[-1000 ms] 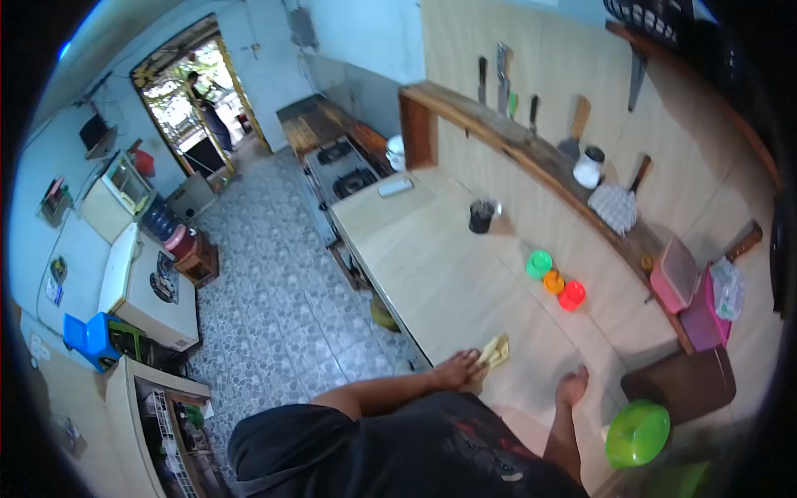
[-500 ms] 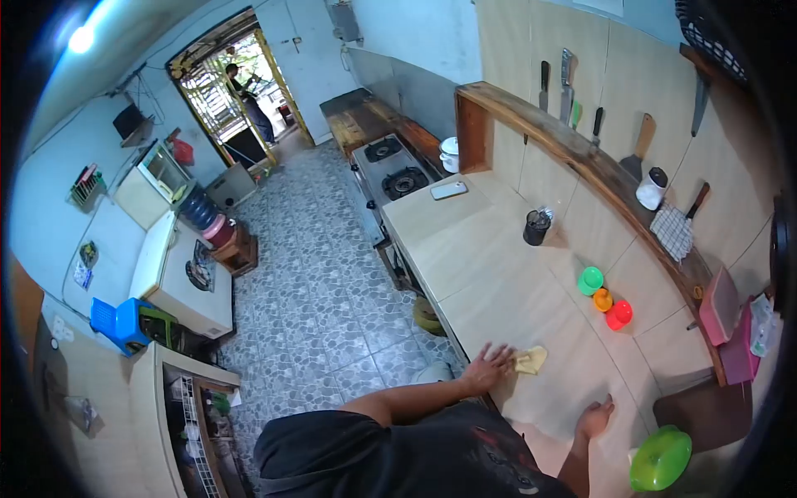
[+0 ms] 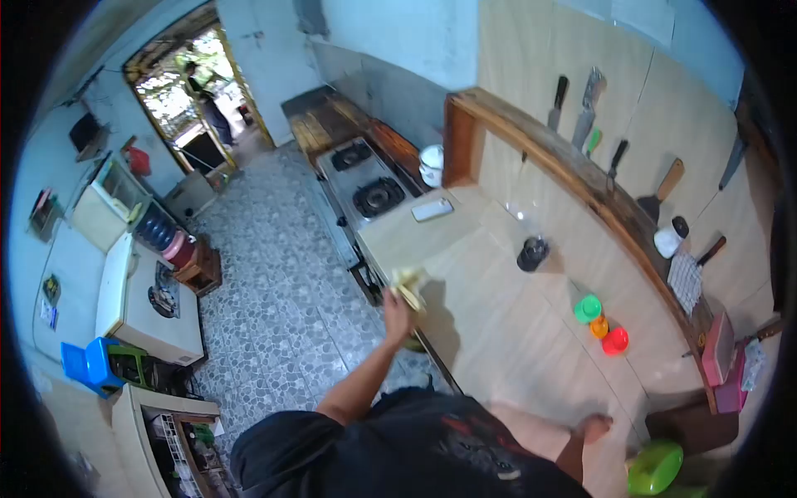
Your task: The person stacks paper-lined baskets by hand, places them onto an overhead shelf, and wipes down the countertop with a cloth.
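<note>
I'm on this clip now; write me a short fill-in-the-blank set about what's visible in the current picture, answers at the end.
1. The left hand holds a pale ____ cloth.
2. The ____ cup sits between the green cup and the red cup.
3. The stove shows ____ burners.
4. The bowl at the lower right, near the right hand, is ____ in colour.

Missing words: yellow; orange; two; green.

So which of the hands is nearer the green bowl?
Right. The right hand is close to the green bowl; the left hand, holding the yellow cloth, is farther off, toward the stove.
</note>
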A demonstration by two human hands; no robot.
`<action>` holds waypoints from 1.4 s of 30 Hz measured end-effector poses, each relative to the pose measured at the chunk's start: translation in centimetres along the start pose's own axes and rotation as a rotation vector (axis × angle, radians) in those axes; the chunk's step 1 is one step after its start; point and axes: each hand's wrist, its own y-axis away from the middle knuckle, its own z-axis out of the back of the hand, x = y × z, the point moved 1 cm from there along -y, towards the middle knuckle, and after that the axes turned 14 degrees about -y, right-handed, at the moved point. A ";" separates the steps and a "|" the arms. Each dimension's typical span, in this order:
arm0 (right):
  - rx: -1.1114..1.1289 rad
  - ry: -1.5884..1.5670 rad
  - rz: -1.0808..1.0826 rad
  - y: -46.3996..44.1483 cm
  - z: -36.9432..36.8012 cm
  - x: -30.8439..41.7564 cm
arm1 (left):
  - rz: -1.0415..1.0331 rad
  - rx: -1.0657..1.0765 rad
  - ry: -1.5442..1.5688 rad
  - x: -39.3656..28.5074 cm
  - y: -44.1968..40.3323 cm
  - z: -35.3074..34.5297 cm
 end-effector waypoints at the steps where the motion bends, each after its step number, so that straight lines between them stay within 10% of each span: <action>1: -0.019 -0.013 -0.032 -0.1 -1.1 0.9 | -0.039 -0.132 -0.086 4.1 -3.5 -0.9; 9: -0.145 -0.012 0.004 6.8 -4.2 8.0 | -0.229 0.001 0.017 3.2 -16.5 -0.4; 13: -0.015 -0.032 0.177 13.1 -1.2 10.4 | -0.319 0.318 -0.409 6.1 -18.5 -7.9; 15: 0.082 -0.013 0.143 15.3 -0.3 10.4 | -0.490 0.052 -0.996 4.7 -16.5 -11.9; 17: 0.075 -0.031 0.211 16.3 -0.6 10.1 | -0.430 0.100 -0.896 2.5 -15.3 -15.3; 23: 0.085 0.013 0.184 17.5 0.2 11.9 | -1.016 0.566 -0.661 -0.7 -6.3 -22.8; 26: 0.102 0.032 0.150 17.2 0.0 11.9 | -0.962 1.228 -0.056 -1.1 1.6 -22.9; 28: 0.115 0.042 0.126 17.4 0.0 12.0 | -1.637 1.219 -0.163 -4.2 6.7 -18.5; 31: 0.119 0.031 0.128 17.6 0.3 12.1 | -1.823 1.868 0.039 -1.6 14.0 -16.4; 34: 0.089 0.002 0.157 17.5 0.4 12.4 | -1.500 2.144 0.381 0.9 15.8 -15.1; 36: 0.088 0.013 0.144 17.6 0.3 12.4 | -1.351 2.124 -0.145 -3.6 11.9 -12.8; 42: 0.077 0.020 0.157 17.5 0.1 12.2 | -0.848 1.499 -0.073 -3.1 -2.1 -12.8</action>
